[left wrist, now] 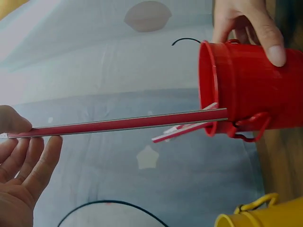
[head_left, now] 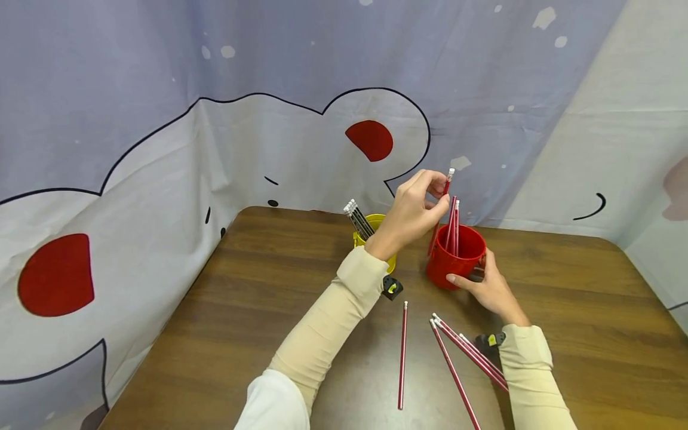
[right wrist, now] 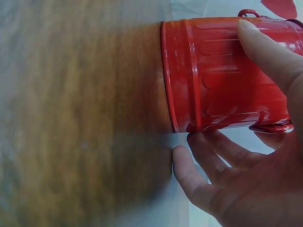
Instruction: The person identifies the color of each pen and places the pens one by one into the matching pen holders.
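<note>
The person's left hand (head_left: pixel 415 206) is pinching a slim, red, white-tipped pencil (left wrist: pixel 118 124) just outside a glossy red metal bucket (head_left: pixel 445 267), which their right hand (head_left: pixel 493 291) is gripping.

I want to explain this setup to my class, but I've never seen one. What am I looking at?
There's no machine: one person works bare-handed. The wide picture comes from a camera on the head, looking forward and down; the other two come from wrist cameras, so things look turned sideways. The left grip pinches a red pencil near its white-tipped end, beside the red bucket, which the right grip holds by its side. More pencils stand inside it. On the wood-grain table lie several loose red pencils, and a yellow bucket with black pencils stands nearby.
</note>
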`<action>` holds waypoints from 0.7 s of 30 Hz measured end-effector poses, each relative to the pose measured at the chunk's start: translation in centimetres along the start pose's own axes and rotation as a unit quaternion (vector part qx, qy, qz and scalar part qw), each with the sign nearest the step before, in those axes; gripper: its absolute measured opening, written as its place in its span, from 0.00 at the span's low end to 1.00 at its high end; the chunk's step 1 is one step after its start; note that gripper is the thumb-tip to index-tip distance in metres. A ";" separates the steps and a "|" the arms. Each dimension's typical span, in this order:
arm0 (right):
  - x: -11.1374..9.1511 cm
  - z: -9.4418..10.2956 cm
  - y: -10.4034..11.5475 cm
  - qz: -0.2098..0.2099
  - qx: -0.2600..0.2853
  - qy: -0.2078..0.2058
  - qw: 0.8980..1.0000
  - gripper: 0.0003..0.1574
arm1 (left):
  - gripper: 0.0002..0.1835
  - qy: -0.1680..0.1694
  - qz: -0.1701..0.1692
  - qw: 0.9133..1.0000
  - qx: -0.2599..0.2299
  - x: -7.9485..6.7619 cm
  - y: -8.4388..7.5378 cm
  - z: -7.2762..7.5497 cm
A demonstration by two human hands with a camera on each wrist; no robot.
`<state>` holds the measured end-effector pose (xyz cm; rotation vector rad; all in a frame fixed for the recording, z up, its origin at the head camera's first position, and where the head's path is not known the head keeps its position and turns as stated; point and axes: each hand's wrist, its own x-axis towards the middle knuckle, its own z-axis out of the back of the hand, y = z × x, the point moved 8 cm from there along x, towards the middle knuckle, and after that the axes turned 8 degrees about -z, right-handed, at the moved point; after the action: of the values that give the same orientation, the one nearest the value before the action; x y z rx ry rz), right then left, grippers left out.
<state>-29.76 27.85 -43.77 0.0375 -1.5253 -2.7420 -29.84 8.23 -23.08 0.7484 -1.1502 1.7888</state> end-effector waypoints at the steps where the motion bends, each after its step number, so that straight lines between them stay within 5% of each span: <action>1: 0.0 0.0 0.0 -0.001 0.001 0.001 1.000 0.59 | 0.10 0.003 -0.002 1.000 0.000 0.3 -0.1 -0.1; 11: 0.2 -0.3 -0.3 -0.004 0.007 0.007 1.000 0.59 | 0.08 0.030 0.005 0.999 -0.018 1.8 -0.6 -1.8; 21: 0.1 -0.6 0.2 -0.006 0.008 0.013 1.000 0.59 | 0.07 0.030 -0.012 0.999 0.017 0.8 0.4 -3.1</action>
<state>-29.81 27.20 -43.92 0.0808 -1.5447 -2.7281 -30.62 11.30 -23.84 0.7216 -1.0703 1.8016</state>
